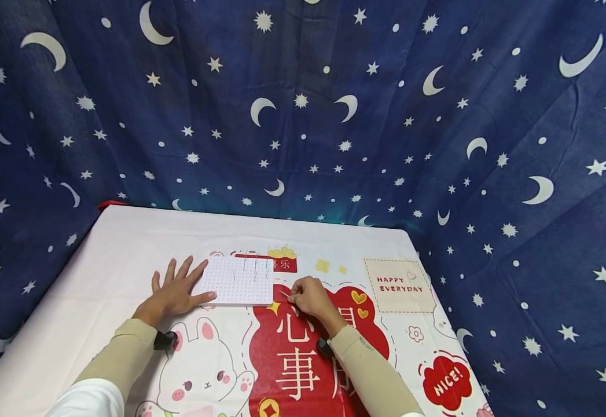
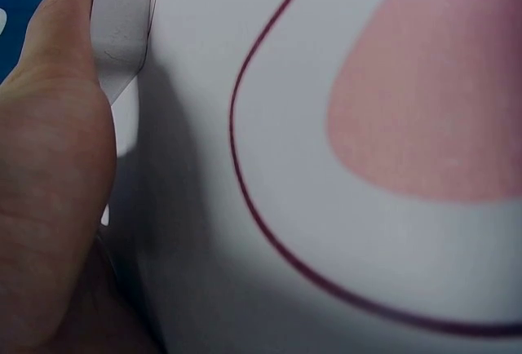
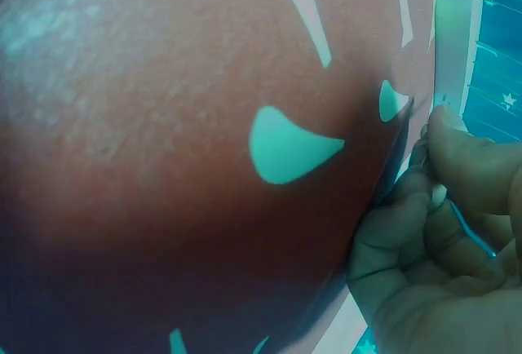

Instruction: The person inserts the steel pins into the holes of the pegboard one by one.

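A white board [image 1: 230,289] dotted with rows of small holes lies on the table. Several thin, needle-like pins [image 1: 255,272] stand up from its right half. Fingers spread, my left hand [image 1: 175,292] rests at the board's left end, thumb on the near left corner and fingertips by the far one. The left wrist view shows that hand along the board's side edge [image 2: 122,28]. Just right of the board, my right hand [image 1: 310,298] pinches a thin pin [image 1: 284,294] between thumb and fingertips. In the right wrist view its other fingers are curled in.
A printed tablecloth [image 1: 141,249] covers the table, with a rabbit [image 1: 198,370], a large red patch with characters [image 1: 266,359] and a "Happy Everyday" panel [image 1: 399,286]. A dark blue curtain [image 1: 303,162] with moons and stars hangs behind and at both sides.
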Available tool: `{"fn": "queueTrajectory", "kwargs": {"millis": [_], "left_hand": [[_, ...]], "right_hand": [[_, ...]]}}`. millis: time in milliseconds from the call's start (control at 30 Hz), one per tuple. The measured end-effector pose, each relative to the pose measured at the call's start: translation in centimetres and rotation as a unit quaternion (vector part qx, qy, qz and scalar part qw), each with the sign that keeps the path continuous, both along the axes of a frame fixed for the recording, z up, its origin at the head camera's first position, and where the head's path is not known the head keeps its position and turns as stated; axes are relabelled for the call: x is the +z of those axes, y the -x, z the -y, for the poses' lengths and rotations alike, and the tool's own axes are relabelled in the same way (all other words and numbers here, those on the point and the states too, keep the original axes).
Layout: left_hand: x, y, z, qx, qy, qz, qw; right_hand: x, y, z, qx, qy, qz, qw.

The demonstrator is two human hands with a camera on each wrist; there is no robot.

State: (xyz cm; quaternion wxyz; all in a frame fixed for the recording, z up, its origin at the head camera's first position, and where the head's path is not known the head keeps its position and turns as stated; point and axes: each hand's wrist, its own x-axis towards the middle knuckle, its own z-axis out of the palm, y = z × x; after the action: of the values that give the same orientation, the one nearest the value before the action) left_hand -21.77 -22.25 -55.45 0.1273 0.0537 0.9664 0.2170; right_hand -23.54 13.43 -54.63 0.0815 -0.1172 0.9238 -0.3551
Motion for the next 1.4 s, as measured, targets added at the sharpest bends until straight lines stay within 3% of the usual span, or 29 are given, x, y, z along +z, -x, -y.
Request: {"fn": "queueTrajectory", "kwargs": {"millis": [267, 600, 833, 967, 1100, 1233, 1400], "left_hand": [[-0.1, 0.2, 0.1, 0.003, -0.004, 0.001, 1.0], [-0.6, -0.4, 0.5, 0.006, -0.012, 0.003, 0.9999], [-0.7, -0.6, 0.4, 0.007, -0.017, 0.002, 0.9998], [-0.6, -0.6, 0.3, 0.006, -0.014, 0.004, 0.9999], [-0.6, -0.6, 0.2, 0.007, -0.01, 0.003, 0.9999], [-0.5, -0.5, 0.2, 0.004, -0.01, 0.003, 0.9999], [-0.2, 0.0, 0.1, 0.002, -0.01, 0.004, 0.9999]], "right_hand": [[-0.2, 0.2, 0.4, 0.015, -0.031, -0.015, 0.9993], [-0.8, 0.0, 0.9, 0.004, -0.065, -0.018, 0.9977], [-0.6, -0.1, 0.8, 0.022, -0.088, 0.004, 0.9959], [-0.1, 0.0, 0.5, 0.03, -0.052, -0.004, 0.9982], [0.2, 0.0, 0.4, 0.025, 0.018, 0.005, 0.9995], [0.9, -0.3, 0.6, 0.006, 0.084, 0.015, 0.9963], [1.7, -0.1, 1.3, 0.005, 0.146, -0.013, 0.9893]]}}
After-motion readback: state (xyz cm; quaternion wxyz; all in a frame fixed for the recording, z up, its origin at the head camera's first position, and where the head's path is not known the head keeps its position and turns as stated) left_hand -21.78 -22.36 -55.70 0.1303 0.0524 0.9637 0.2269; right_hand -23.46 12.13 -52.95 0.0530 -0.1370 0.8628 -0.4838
